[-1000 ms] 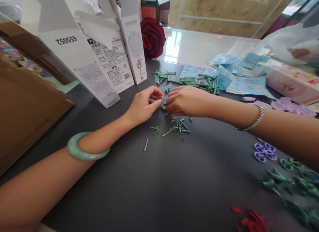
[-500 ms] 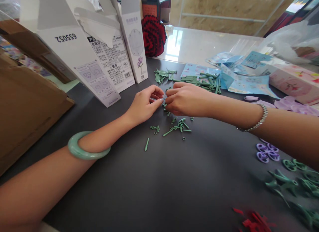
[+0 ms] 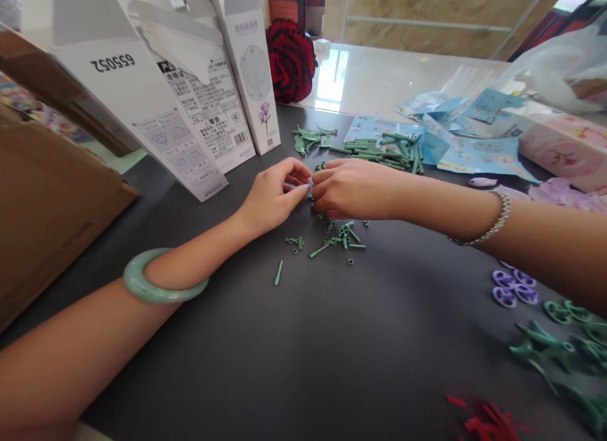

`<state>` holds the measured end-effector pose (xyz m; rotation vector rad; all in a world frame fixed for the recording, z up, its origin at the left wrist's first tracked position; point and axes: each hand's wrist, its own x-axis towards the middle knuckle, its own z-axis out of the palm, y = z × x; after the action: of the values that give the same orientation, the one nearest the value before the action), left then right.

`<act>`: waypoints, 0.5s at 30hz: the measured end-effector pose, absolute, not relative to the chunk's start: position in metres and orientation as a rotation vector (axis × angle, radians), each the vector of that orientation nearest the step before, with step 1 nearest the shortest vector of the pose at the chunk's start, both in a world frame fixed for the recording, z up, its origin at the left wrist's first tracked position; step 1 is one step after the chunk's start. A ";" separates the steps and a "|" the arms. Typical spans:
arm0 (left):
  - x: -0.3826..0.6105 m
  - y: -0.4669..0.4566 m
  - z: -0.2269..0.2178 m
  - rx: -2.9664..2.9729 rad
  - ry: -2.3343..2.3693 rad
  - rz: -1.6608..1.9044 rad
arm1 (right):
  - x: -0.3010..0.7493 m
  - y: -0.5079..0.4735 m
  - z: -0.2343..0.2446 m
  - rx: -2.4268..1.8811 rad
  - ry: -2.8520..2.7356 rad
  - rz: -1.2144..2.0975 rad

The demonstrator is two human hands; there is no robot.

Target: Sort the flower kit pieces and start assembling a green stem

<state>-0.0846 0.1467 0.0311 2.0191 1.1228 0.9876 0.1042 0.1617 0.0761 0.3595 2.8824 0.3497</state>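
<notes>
Our left hand [image 3: 274, 199] and right hand [image 3: 353, 189] meet fingertip to fingertip, both curled tight, pinching one small pale plastic piece [image 3: 300, 186]. It hovers just behind the scattered thin green pegs [image 3: 339, 236] on the smooth dark counter [image 3: 332, 340].

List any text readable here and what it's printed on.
"655052", upside down, on the front white box.
Middle white box: Chinese print, barcode, too small to read.
Rear white box: label blurred.
Blue leaflets: print unreadable.
</notes>
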 end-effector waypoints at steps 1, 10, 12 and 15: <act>-0.085 0.147 0.031 2.023 1.124 0.982 | 0.104 0.162 0.076 0.358 2.880 0.346; -0.085 0.147 0.031 2.012 1.120 0.999 | 0.102 0.159 0.077 0.395 2.877 0.351; -0.084 0.147 0.031 2.012 1.117 1.002 | 0.102 0.159 0.077 0.404 2.870 0.329; -0.085 0.147 0.031 2.008 1.123 1.002 | 0.101 0.161 0.076 0.410 2.865 0.277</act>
<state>-0.0847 0.1471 0.0311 2.0077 1.1228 1.0017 0.1014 0.1605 0.0757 0.4098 2.8647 0.2768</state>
